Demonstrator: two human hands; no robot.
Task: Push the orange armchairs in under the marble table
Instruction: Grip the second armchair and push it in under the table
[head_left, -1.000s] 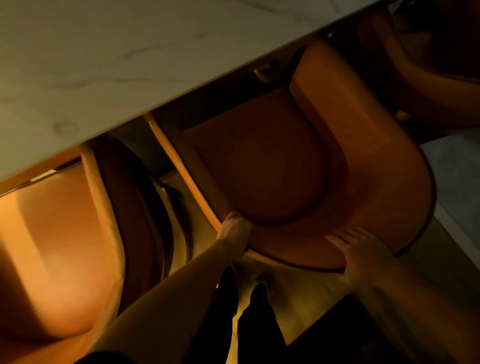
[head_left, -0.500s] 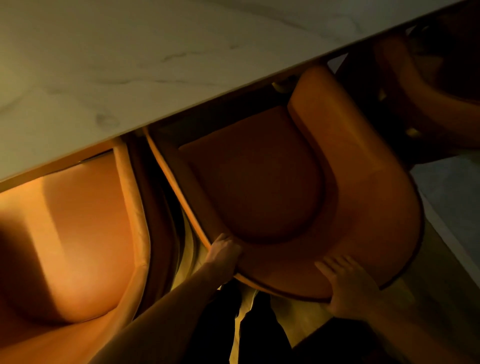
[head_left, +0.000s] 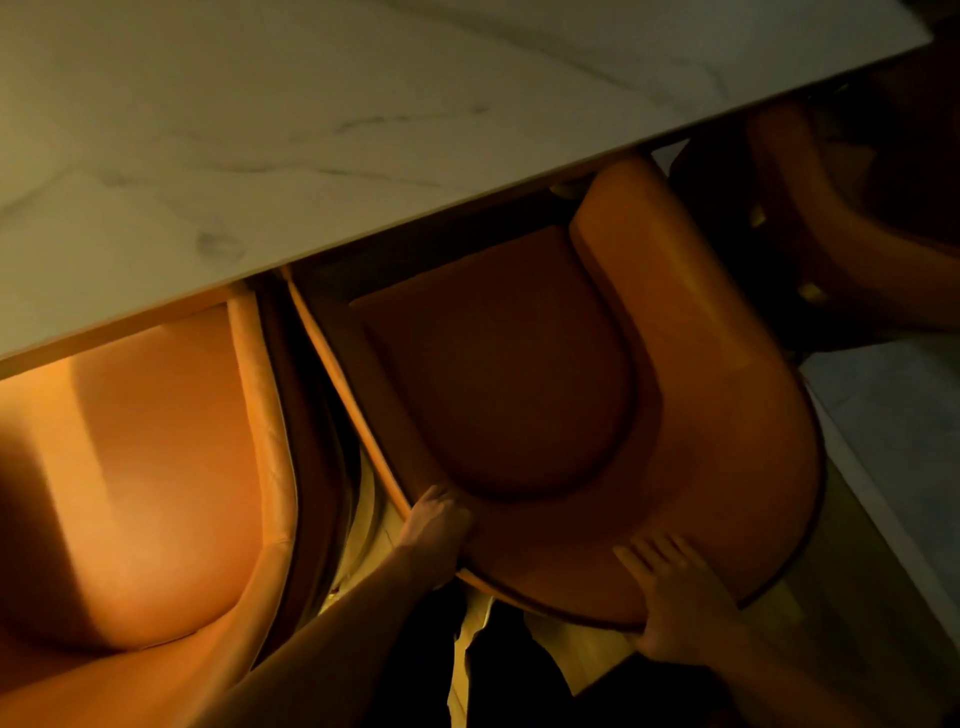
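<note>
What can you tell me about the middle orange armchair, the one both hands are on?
The middle armchair is a low tub chair in smooth orange upholstery, leather-like, with a curved back wrapping into both arms and a darker rounded seat cushion. It stands upright, angled, its front tucked under the marble table edge. The left hand grips the back rim near the left arm; the right hand lies flat on the back's top. Another orange armchair sits close on its left.

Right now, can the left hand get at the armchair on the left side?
Probably yes: the left hand grips the middle armchair, and the left armchair stands just beside it, nothing between.
</note>
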